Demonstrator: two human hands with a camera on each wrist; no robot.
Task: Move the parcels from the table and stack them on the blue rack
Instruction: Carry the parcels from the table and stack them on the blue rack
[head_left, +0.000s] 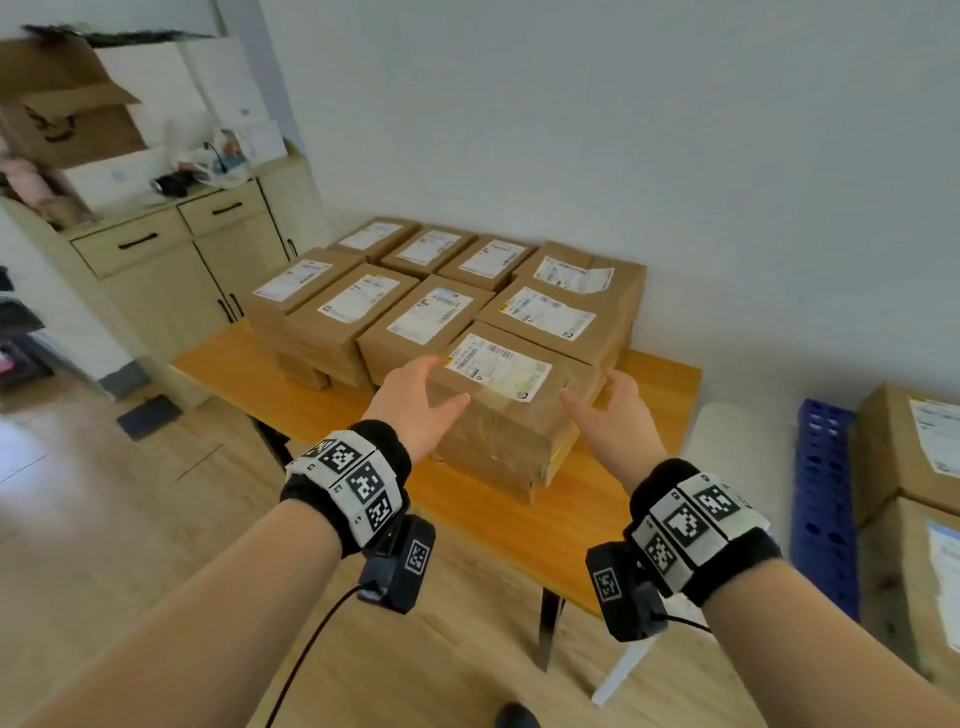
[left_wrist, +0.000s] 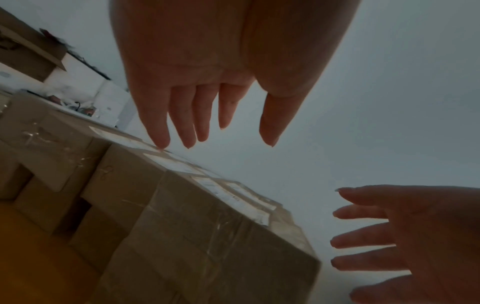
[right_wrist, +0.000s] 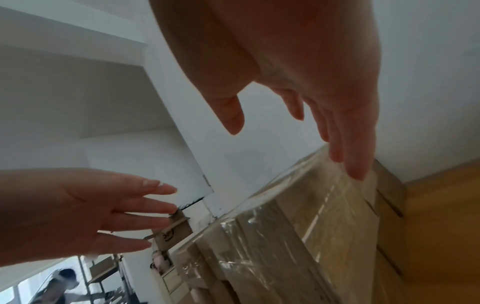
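Observation:
Several brown cardboard parcels with white labels stand stacked on the orange table (head_left: 519, 525). The nearest parcel (head_left: 511, 410), wrapped in clear tape, sits at the front of the stack. My left hand (head_left: 415, 400) hovers at its left side and my right hand (head_left: 608, 410) at its right side, both with straight, spread fingers. In the left wrist view my left hand (left_wrist: 215, 115) is above the parcel (left_wrist: 202, 236), apart from it. In the right wrist view my right hand's fingertips (right_wrist: 355, 172) reach the taped parcel's (right_wrist: 298, 222) upper edge. The blue rack (head_left: 826, 499) stands at the right.
Two labelled boxes (head_left: 914, 467) are stacked right of the blue rack. A beige cabinet (head_left: 182, 270) with clutter on top stands to the left of the table. Wooden floor lies between me and the table. A white wall runs behind the parcels.

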